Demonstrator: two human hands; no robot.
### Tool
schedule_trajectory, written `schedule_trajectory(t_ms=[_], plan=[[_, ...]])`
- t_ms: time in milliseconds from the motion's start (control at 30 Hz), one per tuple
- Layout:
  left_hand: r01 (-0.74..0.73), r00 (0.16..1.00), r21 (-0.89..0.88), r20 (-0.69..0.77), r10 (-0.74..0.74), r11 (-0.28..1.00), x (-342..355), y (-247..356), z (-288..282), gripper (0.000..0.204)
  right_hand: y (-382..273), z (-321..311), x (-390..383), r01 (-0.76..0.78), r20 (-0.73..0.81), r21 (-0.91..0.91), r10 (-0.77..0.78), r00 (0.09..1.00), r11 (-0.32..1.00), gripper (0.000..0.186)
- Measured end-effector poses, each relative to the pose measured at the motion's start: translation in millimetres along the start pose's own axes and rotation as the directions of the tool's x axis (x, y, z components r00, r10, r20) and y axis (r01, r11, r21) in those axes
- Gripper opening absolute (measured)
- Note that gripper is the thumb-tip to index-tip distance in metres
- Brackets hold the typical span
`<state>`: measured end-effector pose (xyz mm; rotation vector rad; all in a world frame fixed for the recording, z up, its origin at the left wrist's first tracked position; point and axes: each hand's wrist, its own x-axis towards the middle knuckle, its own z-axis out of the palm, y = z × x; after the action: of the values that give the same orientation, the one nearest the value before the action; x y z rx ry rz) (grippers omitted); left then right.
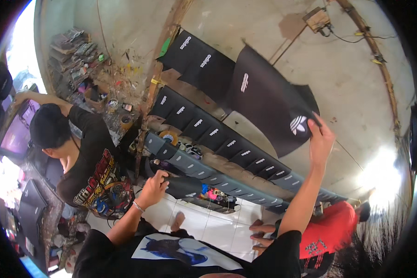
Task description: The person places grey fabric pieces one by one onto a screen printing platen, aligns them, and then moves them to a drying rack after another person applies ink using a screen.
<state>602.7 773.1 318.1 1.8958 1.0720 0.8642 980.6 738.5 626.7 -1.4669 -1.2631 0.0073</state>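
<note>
My right hand (323, 138) is raised at the right, thumb and fingers pinching the lower corner of a large black fabric panel (264, 99). The panel has white lettering and a white leaf-shaped print near my fingers. It hangs at a slant in front of the rack, covering part of the panels behind. Lower and to the left, my left hand (154, 189) is closed on the edge of another black fabric panel (186, 187), held roughly flat above the floor. A thin bracelet circles my left wrist.
Long slanting rows of printed black panels (213, 132) and grey panels (208, 173) line the wall. A person in a black shirt (95, 155) works at a screen frame (18, 127) on the left. Another in red (329, 229) is low at the right. Clutter covers the left bench (118, 123).
</note>
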Motion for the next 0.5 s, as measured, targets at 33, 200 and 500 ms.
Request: schedule_trajectory(t_ms=[33, 200, 500], plan=[[0.006, 1.000, 0.015, -0.029, -0.006, 1.000, 10, -3, 4, 0.026, 12, 12, 18, 0.016, 0.031, 0.196, -0.022, 0.999, 0.981, 0.030], [0.018, 0.964, -0.019, -0.266, -0.022, 1.000, 35, 10, 21, 0.024, 76, 48, 60, 0.001, 0.028, 0.572, -0.021, 0.999, 0.820, 0.029], [0.197, 0.901, 0.050, -0.404, -0.160, 0.979, 54, 38, 64, 0.025, 131, 97, 86, -0.168, 0.101, 0.645, 0.134, 0.986, 0.745, 0.037]])
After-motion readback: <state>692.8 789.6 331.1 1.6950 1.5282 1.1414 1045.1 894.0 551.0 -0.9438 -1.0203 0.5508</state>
